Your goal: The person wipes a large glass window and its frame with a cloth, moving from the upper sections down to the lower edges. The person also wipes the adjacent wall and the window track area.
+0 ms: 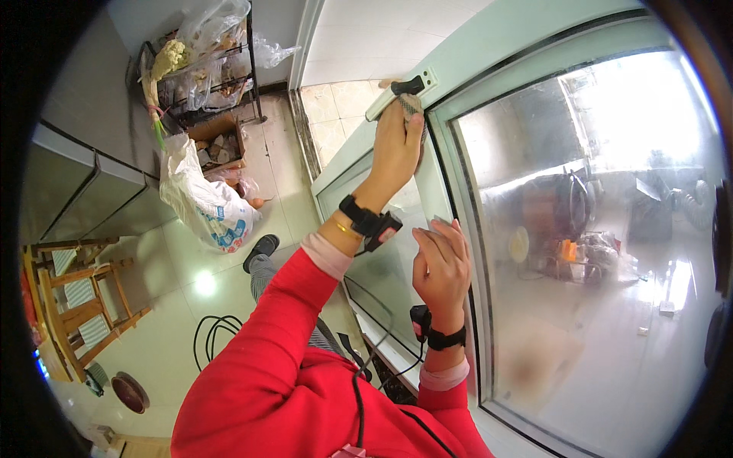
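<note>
My left hand (397, 140) is closed on a bunched patterned cloth (411, 109), pressed against the door beside its handle. The handle has a black lever (408, 86) on a white plate (381, 103). The pale green door (343, 169) has glass panes. Lower down, my right hand (442, 263) is up by the door's edge strip, its fingers loosely bent and slightly apart. Nothing shows in it, and its palm is partly hidden. Right of both hands is a large framed glass pane (550, 343), with blurred objects beyond it. Both wrists carry strapped black devices.
A black wire rack (255, 74) holds plastic bags and a cauliflower (172, 57). Below are a cardboard box (215, 126) and a white plastic bag (194, 194). Folded wooden chairs (74, 315) and a brown bowl (129, 393) are at left. Black cable (215, 332) loops over the floor tiles.
</note>
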Demonstrator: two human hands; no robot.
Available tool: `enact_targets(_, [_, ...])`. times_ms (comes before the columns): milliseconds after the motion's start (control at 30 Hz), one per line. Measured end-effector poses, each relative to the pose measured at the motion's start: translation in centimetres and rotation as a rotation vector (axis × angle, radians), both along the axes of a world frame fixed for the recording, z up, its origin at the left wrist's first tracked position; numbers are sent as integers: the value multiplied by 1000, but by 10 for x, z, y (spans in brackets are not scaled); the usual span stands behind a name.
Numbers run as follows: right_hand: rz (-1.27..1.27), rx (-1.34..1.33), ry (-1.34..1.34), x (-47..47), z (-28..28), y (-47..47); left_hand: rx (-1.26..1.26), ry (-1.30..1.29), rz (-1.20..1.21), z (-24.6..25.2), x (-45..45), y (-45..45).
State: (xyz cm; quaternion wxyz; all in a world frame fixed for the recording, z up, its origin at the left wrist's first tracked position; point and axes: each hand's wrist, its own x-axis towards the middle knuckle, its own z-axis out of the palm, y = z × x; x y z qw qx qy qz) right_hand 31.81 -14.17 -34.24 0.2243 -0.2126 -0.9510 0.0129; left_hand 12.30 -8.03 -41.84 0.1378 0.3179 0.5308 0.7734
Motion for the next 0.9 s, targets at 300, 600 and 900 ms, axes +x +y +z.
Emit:
enact_targets(300, [-9,26,-47,0,-1,0,-44,245,242,-4,5,4])
enact_targets(600, [-32,24,-50,-2,-1,-2,-69,187,215,-18,27,-9])
enact_targets(900, [-8,-20,-25,0,1,-2,-318,355,361,-24,12,1])
